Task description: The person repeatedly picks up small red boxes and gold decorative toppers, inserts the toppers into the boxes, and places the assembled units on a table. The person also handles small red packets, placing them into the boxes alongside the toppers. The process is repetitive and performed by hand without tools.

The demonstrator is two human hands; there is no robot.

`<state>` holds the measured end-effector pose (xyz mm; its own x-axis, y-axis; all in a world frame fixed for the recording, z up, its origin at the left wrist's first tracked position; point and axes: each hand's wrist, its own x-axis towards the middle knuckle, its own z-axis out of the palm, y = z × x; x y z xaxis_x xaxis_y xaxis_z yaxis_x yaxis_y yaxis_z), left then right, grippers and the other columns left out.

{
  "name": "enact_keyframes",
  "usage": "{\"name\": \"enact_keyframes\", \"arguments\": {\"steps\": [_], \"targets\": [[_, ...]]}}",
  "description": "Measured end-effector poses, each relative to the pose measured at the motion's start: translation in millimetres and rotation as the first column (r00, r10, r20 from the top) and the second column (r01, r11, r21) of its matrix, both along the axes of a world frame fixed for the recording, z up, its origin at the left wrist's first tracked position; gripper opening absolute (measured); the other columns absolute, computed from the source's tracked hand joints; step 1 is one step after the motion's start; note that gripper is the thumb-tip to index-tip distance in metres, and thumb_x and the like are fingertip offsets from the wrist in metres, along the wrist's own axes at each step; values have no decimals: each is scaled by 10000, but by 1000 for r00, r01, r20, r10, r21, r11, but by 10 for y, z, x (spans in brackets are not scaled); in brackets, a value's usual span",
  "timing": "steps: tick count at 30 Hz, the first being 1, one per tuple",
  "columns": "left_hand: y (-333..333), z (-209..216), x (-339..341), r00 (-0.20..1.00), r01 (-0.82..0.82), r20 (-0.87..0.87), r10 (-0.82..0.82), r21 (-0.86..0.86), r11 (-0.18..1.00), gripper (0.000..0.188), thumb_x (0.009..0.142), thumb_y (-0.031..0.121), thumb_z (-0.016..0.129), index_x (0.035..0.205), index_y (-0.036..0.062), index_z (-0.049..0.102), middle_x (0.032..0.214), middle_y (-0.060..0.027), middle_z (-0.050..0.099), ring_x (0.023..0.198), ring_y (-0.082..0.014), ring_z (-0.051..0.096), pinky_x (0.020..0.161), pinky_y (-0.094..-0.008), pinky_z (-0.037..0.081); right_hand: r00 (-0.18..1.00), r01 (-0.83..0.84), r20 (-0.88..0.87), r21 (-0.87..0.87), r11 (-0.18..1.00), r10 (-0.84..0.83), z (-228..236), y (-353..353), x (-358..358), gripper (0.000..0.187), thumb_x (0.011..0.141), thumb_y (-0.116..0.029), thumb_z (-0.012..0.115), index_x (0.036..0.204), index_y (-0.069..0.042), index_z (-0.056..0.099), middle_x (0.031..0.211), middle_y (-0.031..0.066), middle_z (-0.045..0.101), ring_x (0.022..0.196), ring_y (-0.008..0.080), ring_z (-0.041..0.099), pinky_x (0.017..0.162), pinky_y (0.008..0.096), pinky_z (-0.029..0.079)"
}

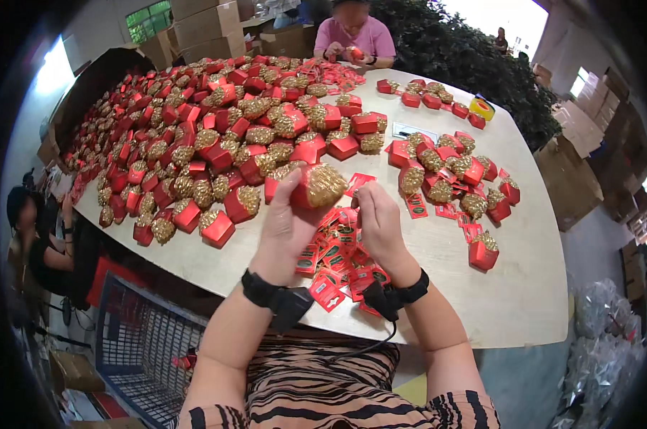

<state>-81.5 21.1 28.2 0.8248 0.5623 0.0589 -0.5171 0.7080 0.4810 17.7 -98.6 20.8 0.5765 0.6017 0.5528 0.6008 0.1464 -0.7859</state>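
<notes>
My left hand [284,232] is closed around a red and gold ornament [325,186], a red box-like base with a glittery gold top turned to the right. Close beside it, my right hand [382,227] has its fingers pinched together; whatever they hold, if anything, is too small to make out. Below both hands lies a loose heap of red printed tags [329,287]. A big pile of similar red and gold ornaments [220,154] covers the table's left and far side. To the right sits a smaller group of ornaments [445,168], with some tags among them.
The pale table [509,300] curves round in front of me. Across it, a person in a pink shirt [356,36] handles a red piece; another person [34,222] is at the left. A plastic crate [148,350] stands lower left. Cartons [209,28], dark foliage [459,57] and clear plastic bags [602,343] surround the table.
</notes>
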Motion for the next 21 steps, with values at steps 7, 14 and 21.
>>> {"name": "enact_keyframes", "arguments": {"steps": [7, 14, 21], "targets": [[-43, -85, 58, 998, -29, -66, 26, -48, 998, 366, 818, 177, 597, 1130, 3, 517, 1087, -146, 599, 1023, -317, 583, 941, -421, 460, 1000, 19, 18, -4, 1000, -19, -26, 19, -6, 269, 950, -176, 404, 813, 27, 514, 696, 183, 512, 653, 337, 520, 616, 393, 411], [-148, -12, 18, 988, -124, -91, 128, 43, 991, 364, 791, 91, 565, 1141, 54, 472, 1045, -100, 581, 962, -229, 595, 863, -370, 498, 993, -28, -119, 2, 1000, 28, -12, 30, -44, 291, 966, -188, 375, 902, 32, 554, 727, 196, 542, 665, 328, 532, 624, 370, 417], [-315, 23, 24, 960, -272, -25, 280, 176, 946, 481, 770, 26, 565, 1210, 83, 379, 1064, -98, 525, 929, -201, 574, 832, -334, 498, 995, 33, -96, 37, 999, -30, -83, 36, -30, 295, 967, -184, 369, 868, 42, 532, 713, 209, 535, 656, 356, 515, 622, 388, 408]]}}
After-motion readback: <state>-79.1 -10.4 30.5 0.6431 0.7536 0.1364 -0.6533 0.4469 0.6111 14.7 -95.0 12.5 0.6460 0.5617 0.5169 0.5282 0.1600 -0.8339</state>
